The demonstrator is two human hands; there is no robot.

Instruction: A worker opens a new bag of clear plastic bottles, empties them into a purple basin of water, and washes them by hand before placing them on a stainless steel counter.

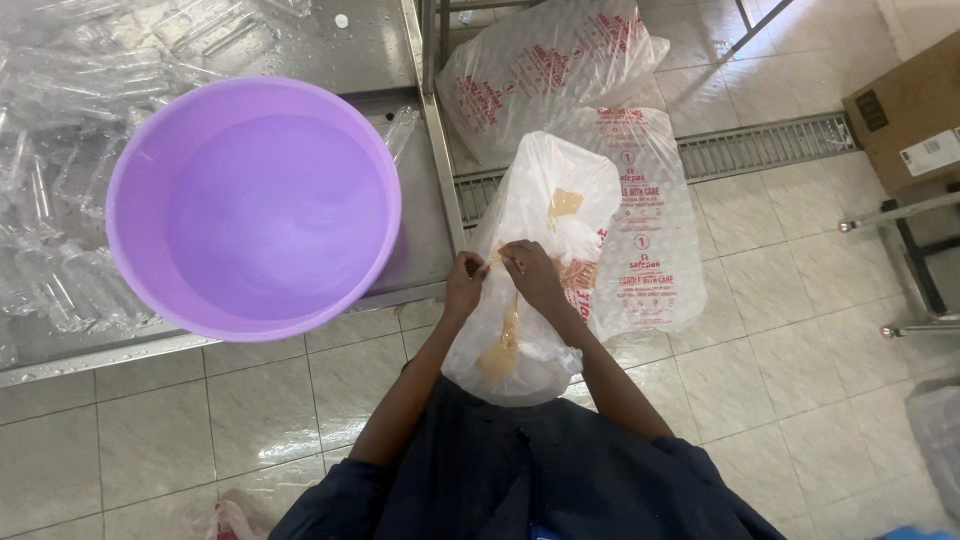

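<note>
— Both hands on it? 
— Yes: left hand [465, 285] and right hand [530, 275], fingers pinched shut on the clear plastic bag [545, 215] held against the body, seemingly working at its taped seam.
— Beyond that?
— Purple basin [255, 205] on the steel desk [425, 150], more printed bags [545, 65] on the floor.

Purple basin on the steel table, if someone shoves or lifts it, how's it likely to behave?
The purple basin looks like thin plastic and appears empty, so probably light for its size. The steel table shows water droplets, so it would likely slide easily when pushed. Its rim seems to overhang the table's front edge, so a nudge toward the person might tip it off.
</note>
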